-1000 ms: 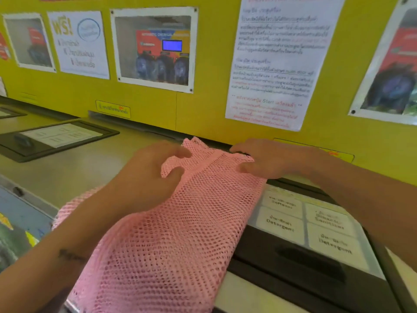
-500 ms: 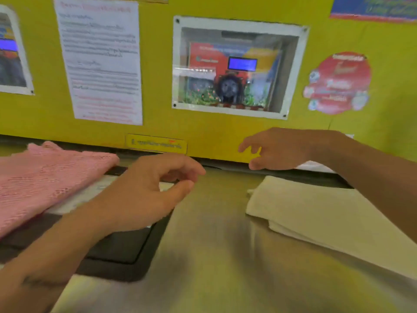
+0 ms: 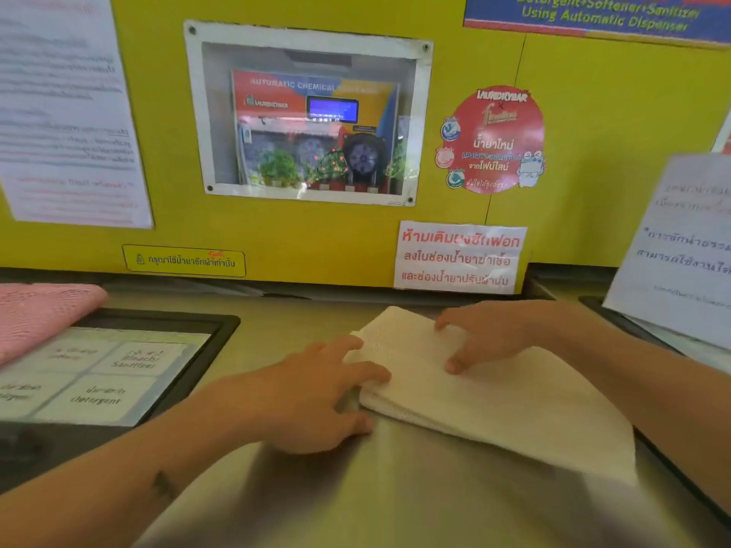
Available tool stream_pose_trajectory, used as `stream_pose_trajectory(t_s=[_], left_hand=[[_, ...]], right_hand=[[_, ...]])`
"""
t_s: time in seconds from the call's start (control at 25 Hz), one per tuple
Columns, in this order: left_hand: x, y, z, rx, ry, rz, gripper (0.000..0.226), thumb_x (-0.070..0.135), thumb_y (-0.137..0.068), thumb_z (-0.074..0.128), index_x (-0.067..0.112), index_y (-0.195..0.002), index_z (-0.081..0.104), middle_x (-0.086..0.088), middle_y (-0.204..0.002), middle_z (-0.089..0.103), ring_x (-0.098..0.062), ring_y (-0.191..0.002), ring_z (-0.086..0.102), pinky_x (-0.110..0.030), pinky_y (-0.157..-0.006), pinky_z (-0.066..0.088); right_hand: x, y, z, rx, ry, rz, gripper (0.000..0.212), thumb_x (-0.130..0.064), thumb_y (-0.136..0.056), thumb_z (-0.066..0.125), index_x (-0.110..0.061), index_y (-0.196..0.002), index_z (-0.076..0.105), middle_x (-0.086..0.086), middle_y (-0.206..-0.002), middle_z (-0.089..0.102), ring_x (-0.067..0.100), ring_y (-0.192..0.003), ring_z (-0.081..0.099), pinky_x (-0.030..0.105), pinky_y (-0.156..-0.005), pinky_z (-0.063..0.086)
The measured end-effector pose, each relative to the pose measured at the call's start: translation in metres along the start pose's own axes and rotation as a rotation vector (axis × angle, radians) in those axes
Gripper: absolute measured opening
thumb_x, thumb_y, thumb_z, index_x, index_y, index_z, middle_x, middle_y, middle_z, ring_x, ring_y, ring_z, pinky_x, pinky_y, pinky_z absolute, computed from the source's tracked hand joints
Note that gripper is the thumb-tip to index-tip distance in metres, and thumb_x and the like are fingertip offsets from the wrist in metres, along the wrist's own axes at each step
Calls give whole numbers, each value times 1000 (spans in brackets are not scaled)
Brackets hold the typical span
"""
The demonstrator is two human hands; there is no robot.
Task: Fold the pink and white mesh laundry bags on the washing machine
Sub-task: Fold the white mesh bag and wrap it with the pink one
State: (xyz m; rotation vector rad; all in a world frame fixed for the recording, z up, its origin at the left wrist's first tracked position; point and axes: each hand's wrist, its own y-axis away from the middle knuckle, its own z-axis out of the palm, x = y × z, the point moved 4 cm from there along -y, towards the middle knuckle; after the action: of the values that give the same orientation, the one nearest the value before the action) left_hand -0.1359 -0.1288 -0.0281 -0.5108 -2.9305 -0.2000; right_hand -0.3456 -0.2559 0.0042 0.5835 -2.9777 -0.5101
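The white bag [image 3: 494,401] looks light, limp and floppy. Left hand [image 3: 312,393] pinches its folded edge; right hand [image 3: 486,334] rests spread on top, gripping nothing.

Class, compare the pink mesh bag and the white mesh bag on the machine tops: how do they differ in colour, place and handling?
The pink mesh bag lies untouched at far left, over a black lid; the white mesh bag lies centre-right on bare steel. The left hand and right hand touch the white one only. Both lie flat in layers.

The shiny washing machine top [image 3: 395,488] is holding a folded white bag [image 3: 514,401] and a pink bag [image 3: 35,314]
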Motion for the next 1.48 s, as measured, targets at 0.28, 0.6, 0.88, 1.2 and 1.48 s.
stream_pose_trajectory(t_s=[0.28, 0.6, 0.88, 1.2, 1.48], left_hand=[[-32, -1, -32, 361, -195, -69, 9, 36, -92, 52, 29, -95, 57, 8, -104, 60, -17, -97, 54, -33, -84, 45], [-101, 74, -61, 625, -32, -198, 5, 25, -69, 54, 23, -73, 52, 7, -76, 60, -18, -75, 55, -41, -69, 50], [-132, 106, -54, 743, 43, -115, 9, 26, -67, 54, 27, -71, 46, 8, -84, 51, -17, -83, 50, -39, -74, 45], [-157, 152, -82, 833, 395, -235, 18, 20, -92, 58, 24, -75, 56, -2, -73, 69, -22, -77, 66, -39, -73, 52], [-128, 130, -88, 623, 387, -62, 8, 38, -90, 63, 37, -98, 64, 18, -101, 63, -1, -92, 59, -24, -77, 50]], right_hand=[[-49, 9, -17, 113, 53, -111, 67, -59, -86, 59, -33, -145, 39, -4, -149, 41, 21, -131, 43, 35, -104, 36], [-191, 39, 18, -2, 35, -330, 110, -90, -70, 38, -32, -156, 2, 0, -165, 17, 29, -150, 17, 58, -117, 16], [-264, 39, 45, 80, -85, -374, 78, -65, -80, 51, -30, -146, 26, 2, -143, 39, 26, -133, 35, 60, -114, 17], [-233, 51, -23, 159, -130, -512, 19, -21, -90, 56, -36, -83, 65, -12, -86, 64, 8, -80, 59, 34, -75, 48], [-209, 57, -72, 320, -384, -594, 20, -24, -97, 57, -21, -95, 77, 12, -92, 73, 33, -86, 65, 42, -78, 48]])
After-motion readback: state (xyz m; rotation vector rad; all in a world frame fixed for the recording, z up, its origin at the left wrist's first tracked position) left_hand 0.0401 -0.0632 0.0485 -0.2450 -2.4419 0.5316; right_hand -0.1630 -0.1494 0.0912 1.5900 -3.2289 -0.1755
